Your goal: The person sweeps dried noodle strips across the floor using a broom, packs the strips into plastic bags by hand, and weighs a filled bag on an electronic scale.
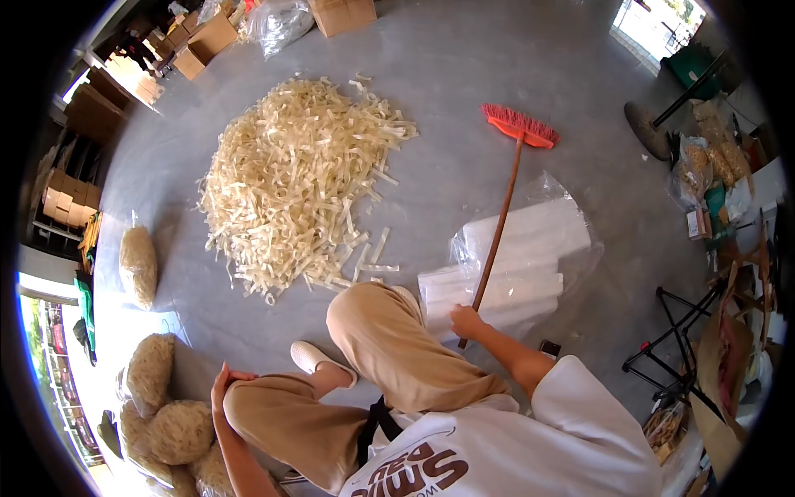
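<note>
My right hand (465, 320) is closed round the lower end of the brown handle of a broom (506, 199). Its red bristle head lies on the floor, farther away. Under the handle are white sheets or packs (530, 236) in clear plastic. My left hand (225, 383) rests on my left knee, fingers stretched out, holding nothing. In front of my legs a big heap of pale yellow, curled strips (298, 178) is spread on the floor, with a few loose strips beside it.
Several filled clear bags (178, 431) are piled at my left, and another filled bag (138, 267) stands farther forward. Cardboard boxes (344, 15) are at the back. On the right are a black folding frame (675, 335) and assorted bags (696, 166). A small dark object (549, 349) lies near my right arm.
</note>
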Demonstrator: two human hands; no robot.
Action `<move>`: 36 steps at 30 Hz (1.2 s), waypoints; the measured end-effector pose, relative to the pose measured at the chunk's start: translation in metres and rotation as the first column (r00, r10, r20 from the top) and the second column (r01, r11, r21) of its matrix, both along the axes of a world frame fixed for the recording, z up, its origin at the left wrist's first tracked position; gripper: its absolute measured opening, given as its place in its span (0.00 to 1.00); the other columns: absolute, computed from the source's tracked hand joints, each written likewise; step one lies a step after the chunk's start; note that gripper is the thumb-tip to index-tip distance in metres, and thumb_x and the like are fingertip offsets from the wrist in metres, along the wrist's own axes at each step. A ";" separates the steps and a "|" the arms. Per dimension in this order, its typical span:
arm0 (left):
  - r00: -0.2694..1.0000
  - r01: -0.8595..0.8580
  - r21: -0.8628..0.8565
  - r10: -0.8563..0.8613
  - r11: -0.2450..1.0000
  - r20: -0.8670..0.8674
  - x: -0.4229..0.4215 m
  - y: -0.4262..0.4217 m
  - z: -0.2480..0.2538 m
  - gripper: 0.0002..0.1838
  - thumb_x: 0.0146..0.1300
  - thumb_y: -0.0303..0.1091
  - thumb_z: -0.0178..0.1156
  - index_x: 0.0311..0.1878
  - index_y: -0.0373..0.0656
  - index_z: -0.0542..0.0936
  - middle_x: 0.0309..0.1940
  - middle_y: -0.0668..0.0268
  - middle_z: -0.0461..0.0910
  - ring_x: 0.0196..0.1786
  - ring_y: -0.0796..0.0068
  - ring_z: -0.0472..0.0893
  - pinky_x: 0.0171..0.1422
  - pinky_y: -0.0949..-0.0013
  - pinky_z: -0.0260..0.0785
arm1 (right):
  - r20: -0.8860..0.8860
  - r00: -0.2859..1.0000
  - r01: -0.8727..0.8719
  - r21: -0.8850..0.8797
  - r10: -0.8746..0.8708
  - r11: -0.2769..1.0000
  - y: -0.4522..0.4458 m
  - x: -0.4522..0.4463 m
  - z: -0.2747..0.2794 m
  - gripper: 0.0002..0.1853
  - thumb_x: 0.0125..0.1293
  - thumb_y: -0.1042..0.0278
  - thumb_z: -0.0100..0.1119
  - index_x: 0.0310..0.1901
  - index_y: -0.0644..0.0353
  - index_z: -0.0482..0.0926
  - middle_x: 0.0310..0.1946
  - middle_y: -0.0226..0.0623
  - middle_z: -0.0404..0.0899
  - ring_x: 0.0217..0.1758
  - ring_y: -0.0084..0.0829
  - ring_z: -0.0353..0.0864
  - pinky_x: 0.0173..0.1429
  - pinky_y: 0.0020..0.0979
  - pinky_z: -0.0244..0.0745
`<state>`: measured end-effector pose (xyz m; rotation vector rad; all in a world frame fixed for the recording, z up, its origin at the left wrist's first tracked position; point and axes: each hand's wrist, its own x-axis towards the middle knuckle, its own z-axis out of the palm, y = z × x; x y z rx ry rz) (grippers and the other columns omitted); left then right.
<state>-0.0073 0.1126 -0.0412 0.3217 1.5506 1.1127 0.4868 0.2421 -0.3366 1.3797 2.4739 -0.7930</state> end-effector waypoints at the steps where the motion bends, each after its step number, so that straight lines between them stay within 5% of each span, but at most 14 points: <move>1: 1.000 -0.013 -0.004 0.013 1.000 0.027 -0.001 0.001 0.000 0.28 0.68 0.49 0.43 0.22 0.34 0.78 0.28 0.51 0.80 0.38 0.58 0.78 0.49 0.58 0.72 | -0.001 1.000 0.006 -0.012 -0.006 1.000 -0.001 0.002 0.002 0.10 0.53 0.65 0.57 0.33 0.62 0.79 0.35 0.43 0.78 0.44 0.39 0.77 0.52 0.38 0.68; 4: 0.995 -0.005 -0.009 0.005 1.000 0.098 -0.002 0.005 0.001 0.28 0.68 0.49 0.43 0.22 0.35 0.78 0.27 0.51 0.79 0.38 0.57 0.78 0.50 0.57 0.71 | 0.218 0.964 -0.148 -0.023 0.149 0.989 -0.008 0.014 0.004 0.06 0.53 0.65 0.55 0.30 0.56 0.79 0.32 0.40 0.78 0.42 0.35 0.78 0.48 0.37 0.66; 8: 0.992 0.040 -0.008 -0.039 0.999 0.120 -0.012 0.006 -0.006 0.28 0.67 0.49 0.43 0.22 0.35 0.78 0.26 0.51 0.79 0.39 0.57 0.78 0.50 0.56 0.70 | 0.334 0.938 0.069 0.072 -0.089 0.995 -0.015 0.043 -0.002 0.10 0.53 0.67 0.54 0.36 0.58 0.78 0.35 0.38 0.78 0.43 0.37 0.78 0.53 0.44 0.66; 10: 0.993 0.047 -0.006 -0.046 0.999 0.112 -0.016 0.006 -0.009 0.28 0.67 0.50 0.43 0.23 0.35 0.78 0.27 0.51 0.79 0.39 0.56 0.78 0.51 0.56 0.70 | 0.271 0.785 0.560 0.073 -0.557 0.825 -0.015 0.049 -0.002 0.14 0.55 0.67 0.52 0.44 0.62 0.72 0.41 0.41 0.75 0.43 0.39 0.77 0.50 0.44 0.69; 12: 0.994 0.048 -0.005 -0.047 0.999 0.098 -0.018 0.007 -0.010 0.28 0.67 0.50 0.44 0.23 0.35 0.78 0.27 0.51 0.79 0.39 0.56 0.78 0.51 0.56 0.70 | 0.206 0.767 0.609 0.067 -0.608 0.790 -0.010 0.052 -0.006 0.22 0.54 0.65 0.58 0.49 0.65 0.66 0.46 0.49 0.68 0.48 0.44 0.73 0.50 0.42 0.72; 15: 0.994 0.048 -0.014 -0.046 0.999 0.103 -0.015 0.011 -0.009 0.28 0.67 0.50 0.44 0.23 0.35 0.78 0.28 0.51 0.79 0.39 0.56 0.78 0.51 0.56 0.70 | 0.053 0.815 0.576 0.043 -0.578 0.816 0.001 0.040 0.005 0.26 0.52 0.69 0.59 0.54 0.66 0.65 0.55 0.52 0.63 0.59 0.46 0.66 0.57 0.41 0.68; 17: 0.993 0.047 -0.018 -0.044 0.999 0.108 -0.012 0.014 -0.007 0.28 0.67 0.50 0.44 0.23 0.35 0.78 0.28 0.51 0.80 0.39 0.56 0.78 0.51 0.56 0.70 | -0.148 0.940 0.339 0.293 -0.308 0.894 0.003 0.028 -0.003 0.34 0.50 0.70 0.61 0.60 0.66 0.61 0.64 0.54 0.53 0.69 0.49 0.52 0.66 0.42 0.58; 21: 0.993 0.049 -0.032 -0.046 0.998 0.108 -0.007 0.018 -0.004 0.28 0.67 0.50 0.44 0.23 0.35 0.78 0.29 0.50 0.80 0.39 0.56 0.78 0.51 0.56 0.70 | 0.010 1.000 -0.017 0.508 0.014 0.861 0.010 0.005 -0.001 0.41 0.48 0.65 0.66 0.63 0.66 0.57 0.69 0.55 0.42 0.73 0.49 0.40 0.71 0.46 0.47; 24: 0.994 0.063 -0.064 -0.057 0.996 0.095 -0.006 0.018 -0.002 0.28 0.67 0.50 0.44 0.23 0.34 0.79 0.30 0.50 0.80 0.39 0.56 0.78 0.51 0.56 0.70 | -0.050 0.997 0.060 0.136 -0.053 0.989 0.015 -0.013 0.023 0.41 0.49 0.63 0.65 0.63 0.68 0.57 0.69 0.56 0.41 0.73 0.51 0.39 0.70 0.51 0.46; 28: 0.991 0.055 -0.031 -0.051 0.998 0.125 -0.002 0.015 0.002 0.28 0.67 0.50 0.44 0.24 0.34 0.79 0.30 0.50 0.80 0.40 0.56 0.78 0.51 0.55 0.70 | 0.093 0.990 0.100 0.095 -0.109 0.990 0.010 -0.021 0.009 0.43 0.47 0.62 0.65 0.63 0.70 0.57 0.66 0.58 0.47 0.71 0.53 0.45 0.68 0.55 0.46; 30: 0.990 0.055 -0.025 -0.051 0.998 0.132 -0.005 0.011 0.001 0.28 0.67 0.50 0.44 0.24 0.34 0.79 0.29 0.50 0.80 0.40 0.56 0.78 0.51 0.55 0.70 | 0.148 0.984 0.006 0.530 -0.099 0.848 0.005 -0.023 -0.036 0.45 0.42 0.62 0.67 0.62 0.71 0.58 0.60 0.55 0.60 0.65 0.50 0.57 0.67 0.55 0.49; 31: 0.992 0.046 -0.013 -0.045 0.999 0.120 -0.008 0.007 -0.002 0.28 0.67 0.50 0.43 0.24 0.34 0.78 0.29 0.51 0.80 0.40 0.56 0.78 0.51 0.55 0.70 | 0.148 0.984 0.004 0.530 -0.097 0.848 0.005 -0.023 -0.035 0.45 0.42 0.62 0.67 0.62 0.71 0.58 0.60 0.55 0.60 0.65 0.50 0.57 0.67 0.55 0.49; 33: 0.995 0.032 -0.003 -0.032 0.999 0.098 -0.014 -0.001 -0.008 0.28 0.67 0.50 0.43 0.24 0.34 0.78 0.28 0.52 0.80 0.40 0.56 0.78 0.52 0.55 0.69 | 0.205 0.976 -0.047 0.519 -0.071 0.854 0.009 -0.022 -0.035 0.24 0.55 0.68 0.54 0.55 0.66 0.68 0.46 0.45 0.71 0.53 0.42 0.68 0.64 0.50 0.57; 36: 0.995 0.024 -0.005 -0.024 1.000 0.092 -0.015 -0.005 -0.007 0.28 0.67 0.49 0.43 0.24 0.34 0.78 0.28 0.52 0.80 0.40 0.56 0.77 0.52 0.56 0.69 | 0.169 0.985 -0.099 0.392 0.034 0.915 0.015 -0.013 -0.007 0.17 0.52 0.69 0.57 0.45 0.63 0.71 0.40 0.42 0.72 0.48 0.39 0.70 0.61 0.46 0.60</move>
